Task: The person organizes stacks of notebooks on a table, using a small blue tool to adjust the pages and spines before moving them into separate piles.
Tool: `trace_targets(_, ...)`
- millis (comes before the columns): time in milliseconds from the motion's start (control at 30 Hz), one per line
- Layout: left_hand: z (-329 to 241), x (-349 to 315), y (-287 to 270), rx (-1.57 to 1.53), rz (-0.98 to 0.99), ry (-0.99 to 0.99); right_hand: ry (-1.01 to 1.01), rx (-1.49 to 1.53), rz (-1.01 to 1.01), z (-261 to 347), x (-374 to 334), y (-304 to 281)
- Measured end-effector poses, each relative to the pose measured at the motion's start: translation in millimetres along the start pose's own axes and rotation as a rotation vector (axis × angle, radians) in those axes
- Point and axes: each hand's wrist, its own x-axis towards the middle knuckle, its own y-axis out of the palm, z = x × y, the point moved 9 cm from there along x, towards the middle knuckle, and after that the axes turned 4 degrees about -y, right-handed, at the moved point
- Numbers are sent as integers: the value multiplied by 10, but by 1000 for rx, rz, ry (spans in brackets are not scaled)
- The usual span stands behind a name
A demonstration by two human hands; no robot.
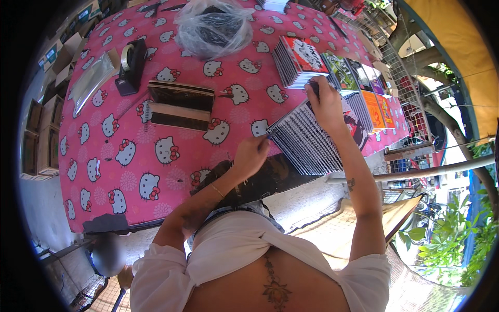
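A stack of spiral-bound notebooks [306, 143] lies at the near right edge of the table, its rows of coil bindings facing me. My left hand [251, 157] has its fingers curled at the stack's left corner. At the far end of the same stack, my right hand [326, 103] is bent over with fingertips pinched; exactly what lies under them is partly hidden. Just beyond the right hand stands a taller pile of notebooks with a red and white cover [307, 54]. Beside it are piles with a green cover [340, 73] and orange covers [372, 109].
A pink patterned cloth [135, 165] covers the table. On it are a black and beige block [182, 105], a black tape dispenser [131, 67], clear plastic sleeves [93, 78] and a clear bag with dark contents [214, 31]. Cardboard boxes [49, 138] stand left; a wire-mesh fence [416, 104] borders the right.
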Motion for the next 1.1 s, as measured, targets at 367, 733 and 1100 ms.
trace_targets(367,500,-61,378,-894,201,-531,10,36,-2,-14,1,11)
trace_targets(733,581,-78,327,-838,212,-528,-10,37,-11,19,15,8)
trace_targets(1100,552,4,352,-590,171,-384,17,33,1,15,13,8)
